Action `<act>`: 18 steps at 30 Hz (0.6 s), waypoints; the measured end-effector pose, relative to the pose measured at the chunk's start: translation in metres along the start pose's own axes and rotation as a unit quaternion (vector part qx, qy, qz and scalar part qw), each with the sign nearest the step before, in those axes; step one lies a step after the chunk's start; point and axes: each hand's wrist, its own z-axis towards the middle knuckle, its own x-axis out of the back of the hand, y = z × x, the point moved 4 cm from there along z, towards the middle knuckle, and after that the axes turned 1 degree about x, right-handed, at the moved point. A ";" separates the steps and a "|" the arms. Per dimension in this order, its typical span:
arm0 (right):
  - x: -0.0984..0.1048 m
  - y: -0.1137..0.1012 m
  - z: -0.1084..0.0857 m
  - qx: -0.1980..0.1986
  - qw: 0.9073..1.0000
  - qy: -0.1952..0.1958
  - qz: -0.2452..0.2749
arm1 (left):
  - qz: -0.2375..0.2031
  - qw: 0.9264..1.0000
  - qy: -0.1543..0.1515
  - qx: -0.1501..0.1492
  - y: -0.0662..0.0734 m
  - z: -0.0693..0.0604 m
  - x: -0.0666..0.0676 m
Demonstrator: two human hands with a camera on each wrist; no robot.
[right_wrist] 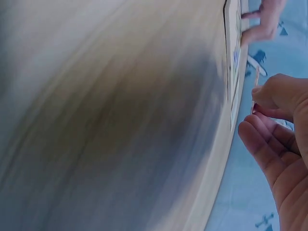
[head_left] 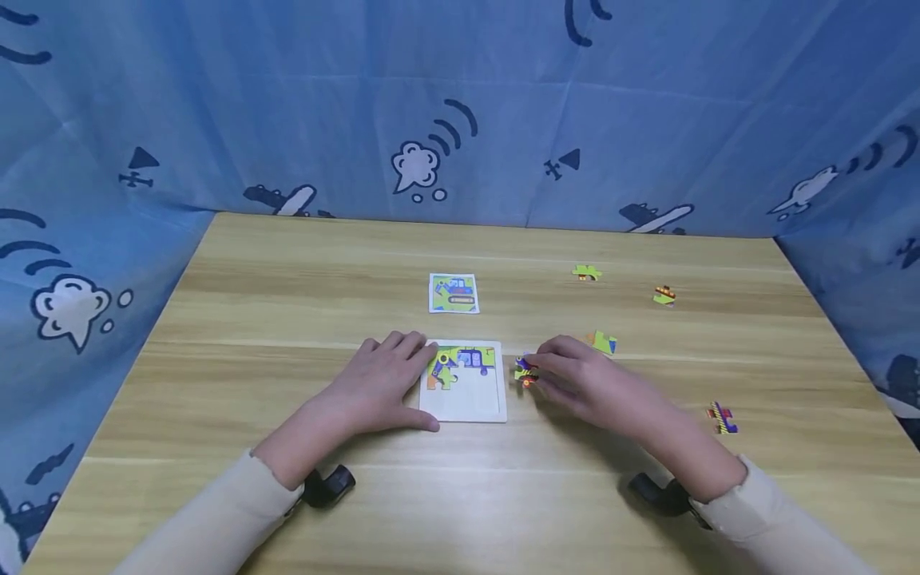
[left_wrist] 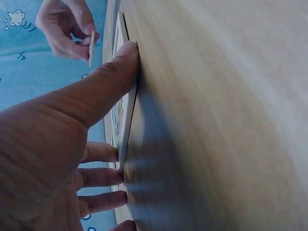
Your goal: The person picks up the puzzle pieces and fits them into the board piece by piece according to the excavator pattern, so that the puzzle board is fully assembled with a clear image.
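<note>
Puzzle board [head_left: 470, 403] sat mid-frame, judged under half filled: top pieces [head_left: 476, 358] in, bottom bare. Left hand [head_left: 384, 382] rested spread along its edge; right hand [head_left: 596, 383] pinched one piece [head_left: 525, 373]; four loose pieces [head_left: 722, 418] lay frame right.

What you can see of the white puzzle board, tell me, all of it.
The white puzzle board is a thin, roughly square tray, perhaps wood or card, lying flat on the table. Fitted pieces, mostly green and blue with some orange, cover its top and upper left; bare white shows below. The left hand touches its left side.
</note>
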 end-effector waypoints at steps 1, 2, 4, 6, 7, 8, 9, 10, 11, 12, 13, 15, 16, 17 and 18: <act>-0.003 -0.002 0.003 -0.001 1.000 -0.006 -0.001 | 0.000 1.000 0.000 -0.001 0.000 0.000 -0.001; -0.005 -0.005 0.006 0.003 1.000 -0.011 0.000 | -0.001 1.000 0.001 -0.001 0.000 -0.001 -0.001; -0.010 -0.010 0.012 0.005 1.000 -0.024 0.001 | 0.001 1.000 0.002 -0.002 -0.001 0.000 -0.001; -0.014 -0.015 0.017 0.009 0.999 -0.036 0.003 | 0.005 1.000 0.003 -0.002 -0.001 0.000 0.000; -0.015 -0.017 0.020 0.011 0.999 -0.040 0.004 | 0.006 1.000 0.004 -0.002 -0.001 0.000 0.001; -0.017 -0.019 0.023 0.015 0.999 -0.045 0.007 | 0.006 1.000 0.003 0.000 -0.001 0.000 0.001; -0.019 -0.021 0.025 0.016 0.999 -0.051 0.010 | 0.006 1.000 0.003 0.000 -0.001 0.000 0.001; -0.021 -0.022 0.027 0.017 0.998 -0.056 0.012 | 0.006 1.000 0.002 0.001 -0.001 0.000 0.001; -0.022 -0.024 0.029 0.020 0.998 -0.059 0.013 | 0.005 1.000 0.000 0.002 -0.001 0.000 0.000; -0.023 -0.025 0.031 0.023 0.998 -0.061 0.012 | 0.003 1.000 -0.002 0.002 -0.001 0.000 0.000; -0.025 -0.027 0.032 0.027 0.998 -0.063 0.011 | 0.002 1.000 -0.004 0.002 -0.001 0.000 0.000; -0.026 -0.030 0.035 0.038 0.997 -0.064 0.011 | 0.001 1.000 -0.007 0.001 0.000 0.000 0.000; -0.027 -0.031 0.036 0.043 0.997 -0.062 0.010 | 0.002 1.000 -0.007 0.001 0.000 0.000 0.000; -0.028 -0.032 0.037 0.048 0.997 -0.062 0.008 | 0.003 1.000 -0.008 0.001 0.000 0.000 0.000; -0.028 -0.033 0.039 0.051 0.997 -0.063 0.008 | 0.003 1.000 -0.008 0.001 0.000 0.000 0.000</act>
